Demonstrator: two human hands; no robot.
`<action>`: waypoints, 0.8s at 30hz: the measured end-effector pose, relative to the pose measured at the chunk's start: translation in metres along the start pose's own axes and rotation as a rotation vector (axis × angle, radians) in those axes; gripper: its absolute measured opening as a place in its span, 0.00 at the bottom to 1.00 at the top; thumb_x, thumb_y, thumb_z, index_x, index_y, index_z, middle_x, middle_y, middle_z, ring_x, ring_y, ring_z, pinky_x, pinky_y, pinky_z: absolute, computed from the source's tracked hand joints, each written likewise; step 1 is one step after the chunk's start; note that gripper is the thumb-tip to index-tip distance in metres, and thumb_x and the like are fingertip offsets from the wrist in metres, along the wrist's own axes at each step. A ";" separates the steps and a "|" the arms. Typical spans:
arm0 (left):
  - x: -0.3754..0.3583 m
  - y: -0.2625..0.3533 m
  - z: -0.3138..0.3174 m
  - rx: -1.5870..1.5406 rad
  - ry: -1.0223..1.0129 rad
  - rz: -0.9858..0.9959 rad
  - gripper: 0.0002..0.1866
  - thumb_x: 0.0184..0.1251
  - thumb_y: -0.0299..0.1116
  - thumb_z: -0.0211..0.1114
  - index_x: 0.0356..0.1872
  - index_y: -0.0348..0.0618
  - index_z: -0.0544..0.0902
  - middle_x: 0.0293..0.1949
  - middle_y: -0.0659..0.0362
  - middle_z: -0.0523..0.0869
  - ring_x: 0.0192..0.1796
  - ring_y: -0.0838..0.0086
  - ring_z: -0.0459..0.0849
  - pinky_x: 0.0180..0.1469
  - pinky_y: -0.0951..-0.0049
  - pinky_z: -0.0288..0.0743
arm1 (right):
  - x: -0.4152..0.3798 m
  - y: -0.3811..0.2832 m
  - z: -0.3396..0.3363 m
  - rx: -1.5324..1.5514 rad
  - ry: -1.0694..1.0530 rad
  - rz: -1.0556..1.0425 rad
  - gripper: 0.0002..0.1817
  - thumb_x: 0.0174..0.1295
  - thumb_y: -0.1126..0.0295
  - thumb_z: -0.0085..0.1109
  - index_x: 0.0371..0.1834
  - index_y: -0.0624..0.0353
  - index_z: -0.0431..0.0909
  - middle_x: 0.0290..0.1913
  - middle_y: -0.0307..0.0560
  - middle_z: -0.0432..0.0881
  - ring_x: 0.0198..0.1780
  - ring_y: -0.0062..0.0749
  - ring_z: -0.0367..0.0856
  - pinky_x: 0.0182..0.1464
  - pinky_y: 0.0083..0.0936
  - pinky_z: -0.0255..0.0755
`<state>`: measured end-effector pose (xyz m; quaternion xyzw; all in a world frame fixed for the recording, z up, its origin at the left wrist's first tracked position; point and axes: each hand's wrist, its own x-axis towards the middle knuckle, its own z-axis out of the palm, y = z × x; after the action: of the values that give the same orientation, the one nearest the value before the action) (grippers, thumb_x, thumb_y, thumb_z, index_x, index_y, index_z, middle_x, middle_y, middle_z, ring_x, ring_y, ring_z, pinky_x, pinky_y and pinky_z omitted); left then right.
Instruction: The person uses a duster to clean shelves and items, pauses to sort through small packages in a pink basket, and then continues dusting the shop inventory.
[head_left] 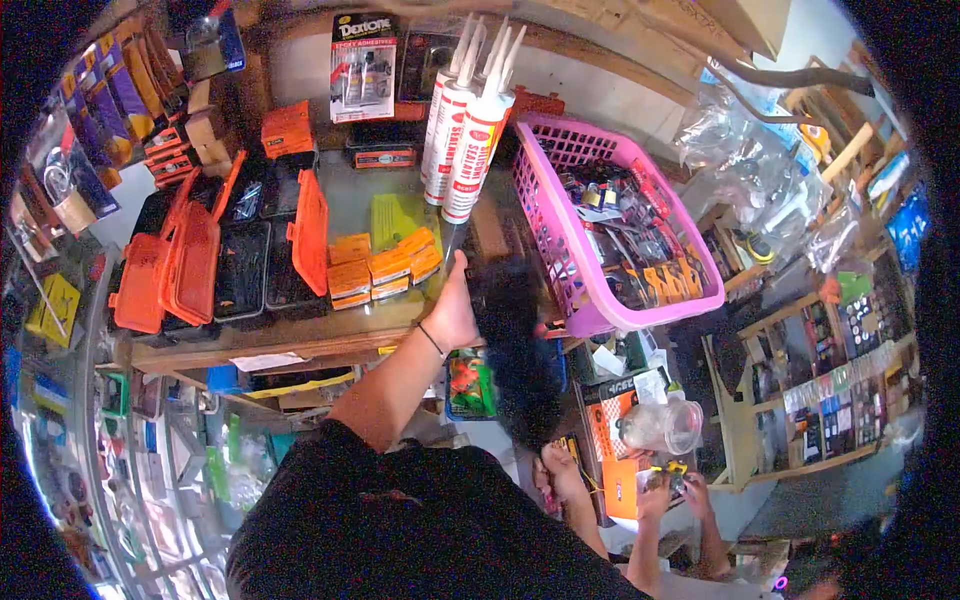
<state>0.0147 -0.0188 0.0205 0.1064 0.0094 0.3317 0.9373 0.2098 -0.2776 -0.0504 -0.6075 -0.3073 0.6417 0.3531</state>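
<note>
My left hand (455,312), with a dark band at the wrist, reaches to the front of the shelf, thumb pointing up. Its palm lies against a long black blurred object (517,350), which hides the other fingers; I cannot tell what kind of thing it is. Lower down, my right hand (562,474) is curled near the object's bottom end, its fingers partly hidden. Just beyond the left thumb stand white silicone sealant tubes (477,155). Small orange-and-white boxes (385,268) are stacked left of that hand. To the right is a pink plastic basket (640,318) filled with packaged goods.
Open orange-lidded cases (190,270) line the shelf's left side. An epoxy adhesive pack (363,70) stands at the back. At lower right, another person's hands (675,495) handle a yellow-and-black item beside a clear plastic jar (680,427). Wooden compartment shelves (820,375) stand at right.
</note>
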 end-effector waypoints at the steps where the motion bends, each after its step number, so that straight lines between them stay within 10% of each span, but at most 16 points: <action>1: 0.002 0.001 -0.004 0.100 0.070 -0.017 0.47 0.50 0.73 0.35 0.59 0.42 0.64 0.55 0.47 0.71 0.57 0.52 0.69 0.58 0.47 0.59 | -0.002 -0.003 0.005 0.084 -0.034 -0.007 0.23 0.63 0.51 0.42 0.16 0.56 0.65 0.10 0.38 0.64 0.10 0.22 0.60 0.12 0.17 0.53; 6: 0.001 -0.002 -0.013 -0.017 -0.298 -0.089 0.46 0.51 0.73 0.33 0.56 0.42 0.67 0.56 0.49 0.71 0.57 0.56 0.69 0.60 0.48 0.57 | 0.002 0.005 0.003 -0.133 -0.064 -0.130 0.23 0.64 0.53 0.42 0.15 0.56 0.65 0.11 0.38 0.64 0.10 0.21 0.60 0.12 0.18 0.53; 8: 0.001 -0.002 -0.001 0.004 -0.007 0.044 0.41 0.57 0.67 0.37 0.57 0.40 0.67 0.55 0.50 0.71 0.57 0.57 0.69 0.61 0.54 0.58 | 0.005 0.004 0.002 -0.107 0.062 -0.093 0.22 0.64 0.54 0.42 0.15 0.56 0.66 0.11 0.38 0.63 0.10 0.20 0.59 0.12 0.17 0.52; 14: -0.001 0.000 -0.012 -0.061 -0.277 -0.095 0.48 0.44 0.75 0.44 0.57 0.43 0.66 0.55 0.46 0.70 0.58 0.51 0.67 0.61 0.51 0.57 | 0.017 -0.006 -0.007 -0.150 -0.187 -0.068 0.22 0.64 0.54 0.42 0.17 0.56 0.66 0.10 0.37 0.62 0.10 0.19 0.59 0.12 0.16 0.51; 20: 0.002 -0.005 0.008 0.268 0.045 0.151 0.52 0.40 0.76 0.46 0.59 0.40 0.63 0.55 0.46 0.69 0.59 0.51 0.66 0.60 0.47 0.58 | 0.020 -0.019 -0.021 -0.163 -0.223 -0.022 0.21 0.63 0.53 0.44 0.18 0.57 0.67 0.11 0.36 0.63 0.11 0.18 0.59 0.14 0.15 0.52; 22: 0.005 0.000 -0.011 0.053 -0.379 -0.054 0.42 0.55 0.68 0.37 0.59 0.41 0.64 0.54 0.49 0.72 0.57 0.52 0.69 0.58 0.51 0.61 | 0.024 -0.018 -0.024 -0.223 -0.277 0.011 0.20 0.64 0.56 0.42 0.16 0.55 0.64 0.12 0.36 0.65 0.12 0.19 0.61 0.15 0.16 0.55; 24: 0.008 -0.001 -0.020 0.033 -0.423 -0.060 0.48 0.48 0.74 0.40 0.59 0.40 0.63 0.56 0.48 0.69 0.59 0.54 0.66 0.59 0.50 0.59 | 0.033 -0.005 -0.029 -0.130 -0.145 -0.053 0.19 0.64 0.59 0.42 0.16 0.55 0.63 0.12 0.36 0.64 0.13 0.19 0.61 0.15 0.16 0.55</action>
<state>0.0193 -0.0107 0.0015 0.1886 -0.1791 0.2737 0.9260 0.2387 -0.2487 -0.0669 -0.5728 -0.3889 0.6531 0.3067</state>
